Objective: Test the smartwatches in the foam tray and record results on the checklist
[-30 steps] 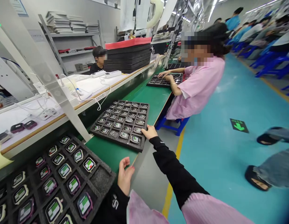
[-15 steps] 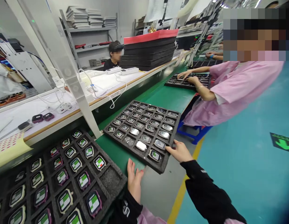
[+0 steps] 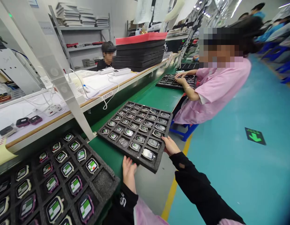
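Note:
A dark foam tray (image 3: 155, 166) with several small smartwatches in its pockets lies on the green bench, its near corner hanging over the bench edge. My right hand (image 3: 169, 145) is closed on the tray's right edge, thumb on top. Fingers stretched out, my left hand (image 3: 129, 169) has its fingertips against the tray's near edge; they may be tucked under it. Both arms wear black sleeves.
A second foam tray (image 3: 106, 182) of lit-screen watches sits at lower left. A white raised shelf (image 3: 30, 109) carries cables and devices. A person in pink (image 3: 215, 90) works at another tray further along. Stacked black trays (image 3: 137, 54) stand behind.
The tray has slid toward me and over the bench edge. My right hand stays on its right edge; my left hand has come up from the bench to the tray's near edge.

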`<state>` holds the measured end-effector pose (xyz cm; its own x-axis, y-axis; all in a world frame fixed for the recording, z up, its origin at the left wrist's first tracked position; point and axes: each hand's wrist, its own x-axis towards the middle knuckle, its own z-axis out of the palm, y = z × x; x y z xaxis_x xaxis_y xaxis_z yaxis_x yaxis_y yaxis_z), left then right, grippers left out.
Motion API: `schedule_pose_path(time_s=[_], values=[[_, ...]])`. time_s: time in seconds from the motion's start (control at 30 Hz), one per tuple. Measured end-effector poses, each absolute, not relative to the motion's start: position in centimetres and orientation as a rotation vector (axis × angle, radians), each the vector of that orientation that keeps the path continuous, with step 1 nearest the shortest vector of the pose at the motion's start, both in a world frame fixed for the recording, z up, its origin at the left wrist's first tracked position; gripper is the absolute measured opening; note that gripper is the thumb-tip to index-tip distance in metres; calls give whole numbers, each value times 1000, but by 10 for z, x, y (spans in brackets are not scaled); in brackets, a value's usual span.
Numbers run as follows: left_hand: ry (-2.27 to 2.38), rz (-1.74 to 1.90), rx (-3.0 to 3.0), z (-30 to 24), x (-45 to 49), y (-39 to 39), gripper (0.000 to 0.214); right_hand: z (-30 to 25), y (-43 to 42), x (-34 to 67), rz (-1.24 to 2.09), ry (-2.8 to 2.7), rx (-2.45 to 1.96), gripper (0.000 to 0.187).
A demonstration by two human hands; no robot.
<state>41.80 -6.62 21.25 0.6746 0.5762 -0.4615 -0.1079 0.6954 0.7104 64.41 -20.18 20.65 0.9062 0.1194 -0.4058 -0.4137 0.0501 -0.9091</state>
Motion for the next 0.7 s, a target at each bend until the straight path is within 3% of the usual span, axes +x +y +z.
schedule_pose_path(time_s=[0.2, 0.37, 0.53, 0.7], values=[[740, 362, 609, 224, 425, -64, 55, 221, -233, 630, 442, 338, -1322, 23], [830, 340, 636, 227, 438, -67, 50, 212, -263, 608, 510, 377, -1305, 11], [820, 286, 760, 228, 438, -73, 44, 222, -277, 626, 497, 297, -1342, 25], [762, 259, 932, 242, 432, -86, 53, 247, -269, 657, 354, 59, -1436, 36]])
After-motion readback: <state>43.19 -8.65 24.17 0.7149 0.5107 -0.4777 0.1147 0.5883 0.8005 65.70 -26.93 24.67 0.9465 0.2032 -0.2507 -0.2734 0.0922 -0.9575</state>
